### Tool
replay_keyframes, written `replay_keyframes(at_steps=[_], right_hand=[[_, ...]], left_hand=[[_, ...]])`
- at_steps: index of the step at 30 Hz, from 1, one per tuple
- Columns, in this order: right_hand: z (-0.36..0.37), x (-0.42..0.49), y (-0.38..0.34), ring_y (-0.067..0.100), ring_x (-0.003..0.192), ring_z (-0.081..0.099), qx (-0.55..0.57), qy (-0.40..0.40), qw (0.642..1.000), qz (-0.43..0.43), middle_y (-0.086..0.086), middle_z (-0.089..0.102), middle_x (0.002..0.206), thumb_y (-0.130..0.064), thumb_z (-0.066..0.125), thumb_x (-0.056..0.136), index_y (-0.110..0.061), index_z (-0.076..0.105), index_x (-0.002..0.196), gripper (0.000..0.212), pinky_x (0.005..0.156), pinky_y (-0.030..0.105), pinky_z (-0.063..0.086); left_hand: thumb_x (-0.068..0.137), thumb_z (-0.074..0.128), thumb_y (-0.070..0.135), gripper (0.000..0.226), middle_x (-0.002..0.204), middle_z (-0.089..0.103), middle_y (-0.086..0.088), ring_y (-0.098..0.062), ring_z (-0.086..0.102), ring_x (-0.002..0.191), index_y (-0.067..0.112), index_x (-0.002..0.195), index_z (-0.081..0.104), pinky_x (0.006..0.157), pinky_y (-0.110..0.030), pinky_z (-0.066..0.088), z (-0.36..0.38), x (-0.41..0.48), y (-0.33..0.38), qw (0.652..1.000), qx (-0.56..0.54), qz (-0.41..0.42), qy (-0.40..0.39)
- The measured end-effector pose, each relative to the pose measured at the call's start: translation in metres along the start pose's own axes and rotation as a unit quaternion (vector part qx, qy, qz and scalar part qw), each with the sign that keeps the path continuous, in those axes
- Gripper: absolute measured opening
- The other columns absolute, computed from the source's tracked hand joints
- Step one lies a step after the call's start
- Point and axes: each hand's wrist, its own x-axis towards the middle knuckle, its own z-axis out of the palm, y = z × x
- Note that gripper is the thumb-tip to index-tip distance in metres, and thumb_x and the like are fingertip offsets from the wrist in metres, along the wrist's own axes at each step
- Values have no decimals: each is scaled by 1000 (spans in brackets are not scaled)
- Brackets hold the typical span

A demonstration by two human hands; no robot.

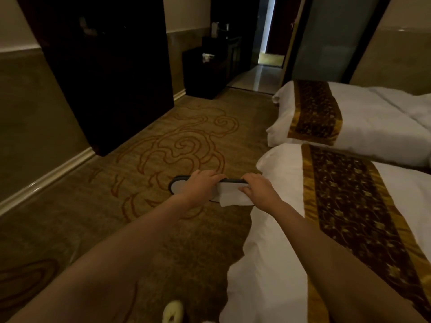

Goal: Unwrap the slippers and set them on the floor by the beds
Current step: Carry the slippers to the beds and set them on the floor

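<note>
The slippers (pixel 179 186) are held flat together as one bundle, white with a dark rim, out over the carpet (pixel 163 141) just off the foot corner of the near bed (pixel 268 229). Whether they touch the carpet cannot be told. The rounded end points away from the near bed.

A white paper wrapper (pixel 231 197) covers the end towards the near bed, and a loose corner of it hangs below the bundle. The left hand (pixel 200 183) grips the slippers at the middle, fingers curled over the far rim. The right hand (pixel 256 186) grips the wrapped end, fingers curled over the same rim and thumb lying on the paper. The two hands sit close together but apart, both forearms bare and stretched forward.

The near bed has white linen and a dark, gold-edged runner (pixel 349 194) across its foot. Beyond it, with a narrow gap between, stands a second bed (pixel 373 127) made up the same way.

Across the patterned carpet from the near bed a tall dark wardrobe (pixel 112 78) stands against the wall. Farther along that wall is a low dark cabinet (pixel 205 73), and beyond it a lit doorway (pixel 268 43). Beside the near bed's closest corner, at the bottom edge of the view, a pale shoe (pixel 172 312) shows on the carpet.
</note>
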Motion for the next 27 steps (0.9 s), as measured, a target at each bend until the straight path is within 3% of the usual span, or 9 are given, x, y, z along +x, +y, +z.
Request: replay_keyframes(at_steps=[12,20,27], right_hand=[[31,253,66,25,100,53,28,0,994,104,8,60,108,-30,49,92,-15,59,106,23,85,38,43],[23,376,160,23,94,54,31,26,982,183,7,61,102,-30,51,90,-16,58,102,20,81,36,44],[12,505,280,26,97,54,11,45,975,216,8,60,103,-29,51,90,-15,58,99,18,75,32,37]], left_hand=[[83,61,27,62,134,49,-1,-23,45,123,26,140,35,102,-36,33,17,266,-159,994,9,102,-43],[90,51,27,49,130,53,-2,-22,47,121,24,138,39,101,-36,33,22,444,-178,985,-4,167,-41],[90,52,26,52,136,49,0,-20,44,126,25,140,37,103,-34,32,42,632,-186,978,0,202,-48]])
